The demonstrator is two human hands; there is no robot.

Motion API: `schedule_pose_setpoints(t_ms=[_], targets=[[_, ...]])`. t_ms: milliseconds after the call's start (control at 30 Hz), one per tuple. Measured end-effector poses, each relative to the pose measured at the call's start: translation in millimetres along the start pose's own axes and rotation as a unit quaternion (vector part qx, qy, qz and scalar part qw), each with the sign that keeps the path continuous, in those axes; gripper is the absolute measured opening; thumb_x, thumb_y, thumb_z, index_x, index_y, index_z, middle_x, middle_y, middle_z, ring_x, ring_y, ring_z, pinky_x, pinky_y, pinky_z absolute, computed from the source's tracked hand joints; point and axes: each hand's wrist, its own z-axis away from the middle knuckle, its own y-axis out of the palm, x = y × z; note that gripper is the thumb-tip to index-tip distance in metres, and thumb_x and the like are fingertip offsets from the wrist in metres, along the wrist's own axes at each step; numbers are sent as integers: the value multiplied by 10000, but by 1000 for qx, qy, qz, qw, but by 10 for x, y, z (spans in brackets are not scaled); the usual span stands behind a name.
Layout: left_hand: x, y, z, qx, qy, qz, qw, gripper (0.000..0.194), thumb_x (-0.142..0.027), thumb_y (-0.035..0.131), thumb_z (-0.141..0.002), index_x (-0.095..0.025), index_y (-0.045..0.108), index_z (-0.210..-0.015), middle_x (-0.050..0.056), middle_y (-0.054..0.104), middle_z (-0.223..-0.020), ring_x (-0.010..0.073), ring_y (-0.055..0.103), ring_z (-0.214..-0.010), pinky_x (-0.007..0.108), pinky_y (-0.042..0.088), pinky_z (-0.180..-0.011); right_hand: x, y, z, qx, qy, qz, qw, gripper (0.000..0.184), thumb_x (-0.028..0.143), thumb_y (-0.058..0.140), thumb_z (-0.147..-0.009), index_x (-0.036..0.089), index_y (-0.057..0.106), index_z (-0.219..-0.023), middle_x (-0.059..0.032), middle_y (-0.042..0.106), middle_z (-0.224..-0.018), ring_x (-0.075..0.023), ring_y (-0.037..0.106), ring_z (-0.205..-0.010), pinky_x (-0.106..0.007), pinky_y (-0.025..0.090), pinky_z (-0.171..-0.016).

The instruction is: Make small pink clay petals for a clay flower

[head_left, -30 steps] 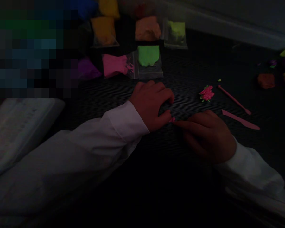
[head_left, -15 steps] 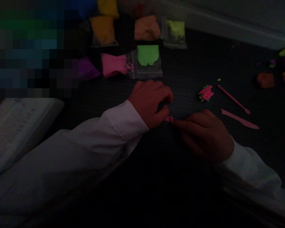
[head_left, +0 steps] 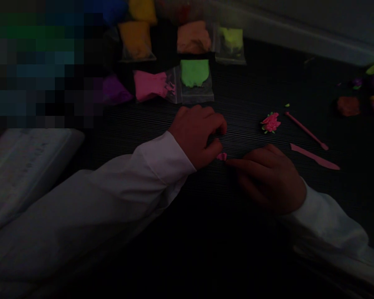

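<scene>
A small folded scrap of pink clay [head_left: 222,156] shows at the lower edge of my left thumb; its left end is hidden by the hand. My left hand [head_left: 199,135] rests palm down with bent fingers, a bare gap between thumb and index finger. My right hand [head_left: 268,178] comes in from the right, index finger stretched out with its tip close beside the clay. Its thumb side is in shadow. Beyond the right hand lies a pink clay flower [head_left: 271,123] with small green leaves.
A pink ball-ended tool [head_left: 307,131] and a pink plastic knife [head_left: 314,157] lie to the right. Clay bags, including a pink one [head_left: 151,86] and a green one [head_left: 195,74], stand behind my left hand. A brown lump [head_left: 348,106] sits far right; a white box [head_left: 15,174] is at left.
The visible end of the pink clay looks slightly more folded, and my right fingertip sits a touch lower and away from it. Otherwise both hands stay almost still.
</scene>
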Motion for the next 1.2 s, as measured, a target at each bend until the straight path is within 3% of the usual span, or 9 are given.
schedule_pose_setpoints(t_ms=[1200], targets=[[-10, -4, -28, 16, -6, -3, 1000, 217, -293, 438, -604, -180, 511, -774, 11, 491, -727, 178, 445, -739, 323, 282, -624, 28, 4, -25, 4, 0, 10, 1000, 285, 232, 396, -714, 192, 506, -974, -34, 498, -706, -134, 413, -633, -287, 256, -602]])
